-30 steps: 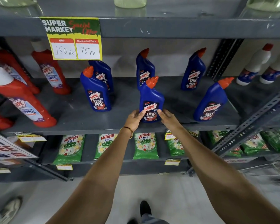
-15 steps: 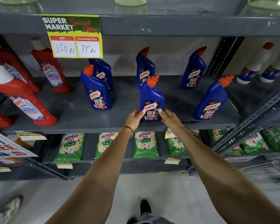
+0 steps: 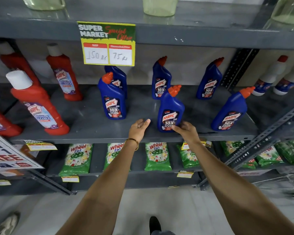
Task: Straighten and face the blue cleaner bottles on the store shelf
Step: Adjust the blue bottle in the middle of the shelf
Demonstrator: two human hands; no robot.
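Six blue cleaner bottles stood on the shelf [image 3: 92, 126]; the front-centre bottle [image 3: 170, 110] sat near the front edge, label outward. My right hand [image 3: 185, 131] had fingers on its base, though whether gripping I couldn't quite tell; my left hand [image 3: 139, 128] hung loose and apart. I judged small base twists best, squaring its label.
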